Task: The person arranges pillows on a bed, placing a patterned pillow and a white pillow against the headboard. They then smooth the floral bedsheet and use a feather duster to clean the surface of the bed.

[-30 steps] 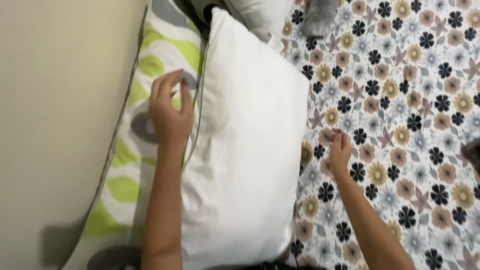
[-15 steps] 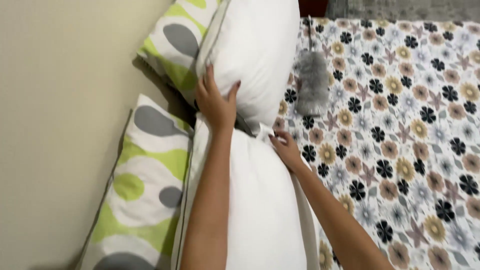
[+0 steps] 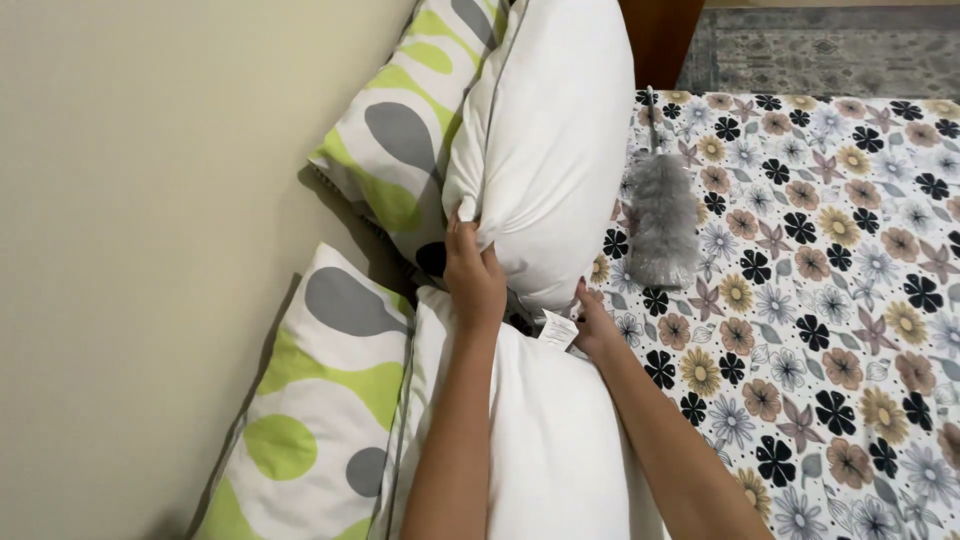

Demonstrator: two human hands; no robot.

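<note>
- The left hand [image 3: 472, 275] pinches a fold of cloth at the near corner of the far white pillow [image 3: 555, 140], fingers curled and pressed together on the bunched fabric; a corner grip gives a firm hold on a soft, bulky thing.
- The right hand [image 3: 592, 325] sits at the same pillow's near edge, just right of that grip, beside a small white sewn-in tag [image 3: 556, 328]. Its fingers are tucked under the edge, so I cannot tell whether they close on the cloth or only press against it.
- The held pillow lies beyond both hands, leaning on a green-and-grey patterned pillow [image 3: 400, 130] to the left of the grip, which in turn rests against the beige wall [image 3: 150, 200].
- Below the grip, under both forearms, lies a second white pillow [image 3: 540, 440], its top edge touching the held one; a second patterned pillow [image 3: 310, 400] sits to its left.
- Right of the grip, a grey fluffy duster [image 3: 662, 215] lies on the flowered bedsheet [image 3: 830, 300], near the held pillow's right edge but apart from it.
- Room: the left is closed off by wall and stacked pillows; the right is open sheet past the duster. The dark wooden headboard [image 3: 660, 40] bounds the far end.
</note>
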